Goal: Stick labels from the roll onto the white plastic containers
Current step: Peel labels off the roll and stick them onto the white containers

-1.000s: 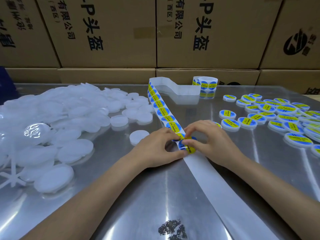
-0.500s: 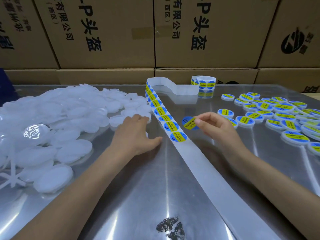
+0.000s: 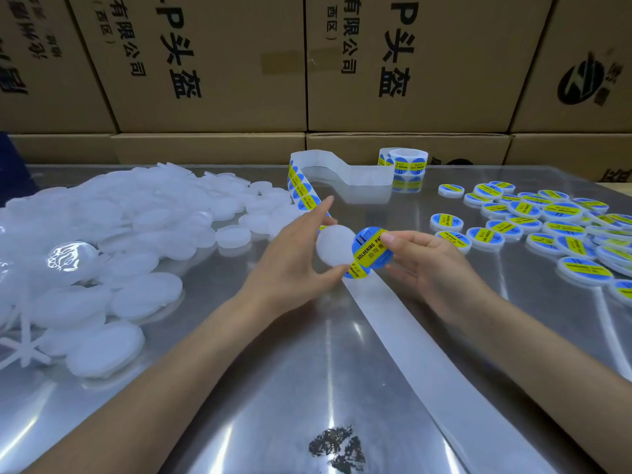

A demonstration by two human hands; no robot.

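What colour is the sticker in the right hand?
Blue with a yellow band, in the head view: sticker.

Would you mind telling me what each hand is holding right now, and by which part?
The left hand grips a white container by its rim, between thumb and fingers. The right hand pinches a peeled blue-and-yellow label at its right edge.

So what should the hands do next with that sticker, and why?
Probably bring the blue and yellow label over the white container and press it flat. The right hand pinches the peeled label by its edge, right beside the bare container that the left hand holds up above the table, so sticking comes next.
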